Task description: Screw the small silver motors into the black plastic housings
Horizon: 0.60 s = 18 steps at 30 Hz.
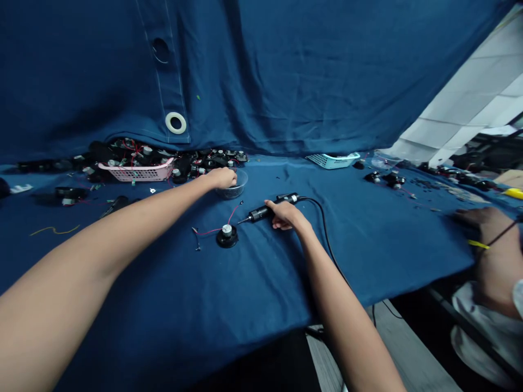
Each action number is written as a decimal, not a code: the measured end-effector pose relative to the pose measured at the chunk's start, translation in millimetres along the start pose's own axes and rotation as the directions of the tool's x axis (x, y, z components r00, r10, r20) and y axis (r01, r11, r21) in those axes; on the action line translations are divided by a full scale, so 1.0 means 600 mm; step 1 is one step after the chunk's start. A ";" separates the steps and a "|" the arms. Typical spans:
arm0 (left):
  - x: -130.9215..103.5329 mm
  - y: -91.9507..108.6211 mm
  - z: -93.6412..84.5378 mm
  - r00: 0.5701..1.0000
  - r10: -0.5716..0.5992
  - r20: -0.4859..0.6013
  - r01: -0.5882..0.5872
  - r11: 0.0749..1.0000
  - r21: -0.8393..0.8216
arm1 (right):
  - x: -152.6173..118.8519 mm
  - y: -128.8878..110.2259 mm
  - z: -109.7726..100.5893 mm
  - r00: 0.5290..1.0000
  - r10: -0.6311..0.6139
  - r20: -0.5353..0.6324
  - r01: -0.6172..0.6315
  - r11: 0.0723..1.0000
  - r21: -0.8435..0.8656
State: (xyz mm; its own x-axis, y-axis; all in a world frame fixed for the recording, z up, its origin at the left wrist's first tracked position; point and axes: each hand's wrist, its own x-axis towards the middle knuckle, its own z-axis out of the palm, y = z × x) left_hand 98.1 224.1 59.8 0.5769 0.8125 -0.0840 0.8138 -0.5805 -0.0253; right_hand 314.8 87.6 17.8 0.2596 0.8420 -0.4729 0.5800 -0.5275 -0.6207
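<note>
The right hand (285, 213) wraps round the black screwdriver (258, 214), likely to keep it steady, while the left hand (223, 178) reaches in the clear bowl (241, 187), its grip too hidden to tell.

our left hand (224, 178) at a clear bowl (237, 190), our right hand (283, 213) around a black power screwdriver (260, 213)
we have the left one dipped into the bowl, its fingertips hidden from us; we hold the screwdriver with its bit (244, 220) pointing left, just beside a round black part (226, 240) that has a white cylinder (226, 229) on top and thin red wires (208, 232) trailing over the blue cloth (261, 288); its black cable (327, 239) curves toward the near edge; beyond our left arm stands a pink basket (141, 173) heaped with dark parts (129, 151), a light blue basket (334, 161) is farther to the right, and at the far right another person's hand (476, 216) rests on the cloth
</note>
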 end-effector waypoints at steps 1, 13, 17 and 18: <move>-0.003 0.000 0.002 1.000 -0.014 -0.007 0.014 1.000 -0.004 | 0.000 0.001 0.001 1.000 -0.005 -0.003 0.005 1.000 -0.001; -0.092 0.014 -0.020 0.939 -0.048 -0.340 0.007 0.993 -0.119 | -0.019 0.019 -0.001 0.985 -0.162 -0.057 0.158 0.986 -0.057; -0.212 0.005 0.008 0.877 -0.089 -0.472 0.026 0.990 -0.138 | -0.030 0.018 0.001 0.965 -0.245 -0.090 0.234 0.965 -0.119; -0.248 -0.006 0.020 0.865 -0.112 -0.488 0.049 0.989 -0.140 | -0.034 0.016 0.003 0.956 -0.275 -0.102 0.261 0.956 -0.132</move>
State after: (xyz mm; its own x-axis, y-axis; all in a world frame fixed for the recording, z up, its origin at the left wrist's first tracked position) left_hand 8.4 104.7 60.6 0.4420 0.7944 0.4165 0.8427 -0.5269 0.1106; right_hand 313.8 65.0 20.3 0.1672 0.9616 -0.2178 0.7246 -0.2697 -0.6342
